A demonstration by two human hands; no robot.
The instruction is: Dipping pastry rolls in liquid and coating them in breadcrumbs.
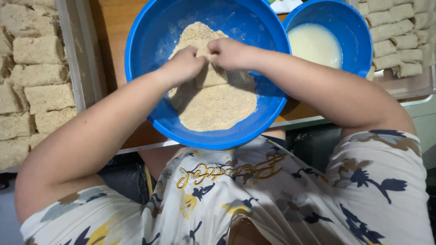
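A large blue bowl (150, 27) holds a heap of tan breadcrumbs (215, 109). My left hand (184, 64) and my right hand (230, 53) meet over the middle of the bowl, fingers curled. Together they pinch the top end of a rectangular crumb-coated piece (212, 76), which lies on the crumbs just below the hands. The fingertips are partly hidden in the crumbs.
A smaller blue bowl (359, 31) with white liquid batter (315, 43) stands at the upper right. A metal tray (72, 50) on the left is packed with several breaded blocks (38, 81). Another tray (408, 86) at the far right holds several pale uncoated rolls (395, 41). Both bowls rest on a wooden table (113, 27).
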